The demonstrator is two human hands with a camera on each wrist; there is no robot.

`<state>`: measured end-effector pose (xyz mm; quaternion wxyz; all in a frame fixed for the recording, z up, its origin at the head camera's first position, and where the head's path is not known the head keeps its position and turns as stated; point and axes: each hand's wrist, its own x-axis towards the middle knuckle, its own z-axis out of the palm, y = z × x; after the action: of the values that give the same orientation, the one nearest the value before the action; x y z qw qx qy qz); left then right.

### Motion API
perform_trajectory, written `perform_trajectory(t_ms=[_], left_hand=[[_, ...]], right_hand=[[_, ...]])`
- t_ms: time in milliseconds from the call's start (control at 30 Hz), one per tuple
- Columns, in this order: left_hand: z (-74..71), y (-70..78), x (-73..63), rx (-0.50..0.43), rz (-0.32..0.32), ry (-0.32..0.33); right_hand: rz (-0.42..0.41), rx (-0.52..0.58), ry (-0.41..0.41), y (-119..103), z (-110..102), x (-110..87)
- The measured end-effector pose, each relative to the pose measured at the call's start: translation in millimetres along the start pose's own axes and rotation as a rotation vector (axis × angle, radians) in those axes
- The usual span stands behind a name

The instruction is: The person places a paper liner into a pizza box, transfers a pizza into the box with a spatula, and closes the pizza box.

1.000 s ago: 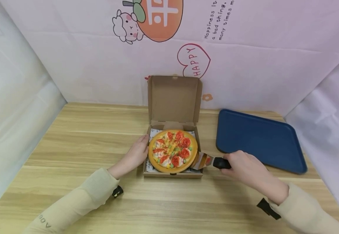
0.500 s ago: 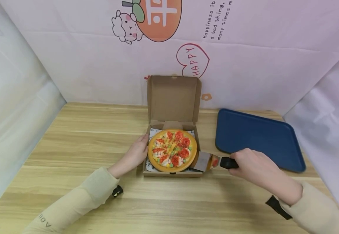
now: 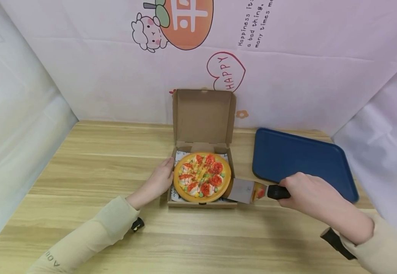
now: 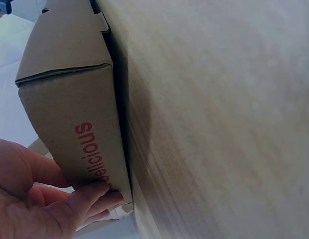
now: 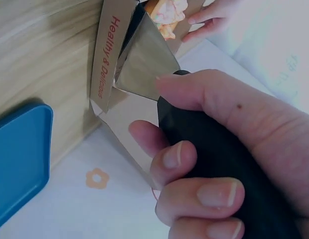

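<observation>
An open cardboard pizza box (image 3: 204, 118) stands with its lid raised. A round pizza (image 3: 202, 177) with red, white and green toppings sits in it on printed paper, its right side a little raised above the box floor. My left hand (image 3: 160, 177) holds the box's left wall; in the left wrist view its fingers (image 4: 89, 199) lie against the outer side marked "Delicious". My right hand (image 3: 308, 190) grips the black handle of a metal spatula (image 3: 243, 191). The blade crosses the box's right wall, its front end beside the pizza's edge. Whether the tip reaches under the pizza, I cannot tell.
A dark blue tray (image 3: 294, 156) lies to the right of the box, partly behind my right hand. Printed white cloth (image 3: 116, 83) hangs along the back of the wooden table (image 3: 92, 163), with plain cloth at both sides.
My right hand has moved to the right, drawing the spatula outward so more of its blade shows beside the box. The left hand, box and pizza stay nearly in place.
</observation>
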<state>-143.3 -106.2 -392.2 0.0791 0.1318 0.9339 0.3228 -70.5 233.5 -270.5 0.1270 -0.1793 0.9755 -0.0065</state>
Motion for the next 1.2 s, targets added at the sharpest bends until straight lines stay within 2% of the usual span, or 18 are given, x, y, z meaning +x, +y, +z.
perform_trajectory(t_ms=[200, 400, 567, 933, 1200], left_hand=[[0.1, 0.4, 0.1, -0.002, 0.002, 0.001], [0.2, -1.8, 0.0, -0.006, 0.014, 0.003], [0.3, -3.5, -0.1, 0.005, 0.019, 0.013], [1.1, -2.1, -0.7, 0.008, 0.008, 0.005], [1.5, -1.7, 0.8, 0.017, 0.004, 0.007]], right_hand=[[0.004, -0.014, -0.007, 3.7, -4.6, -4.8], [0.032, -0.020, -0.051, 10.5, -6.7, -10.5], [0.035, 0.003, -0.042, 16.9, -4.1, -11.5], [0.049, 0.108, -0.011, 31.7, 16.6, -10.4], [0.020, 0.194, -0.002, 49.9, 43.1, -3.7]])
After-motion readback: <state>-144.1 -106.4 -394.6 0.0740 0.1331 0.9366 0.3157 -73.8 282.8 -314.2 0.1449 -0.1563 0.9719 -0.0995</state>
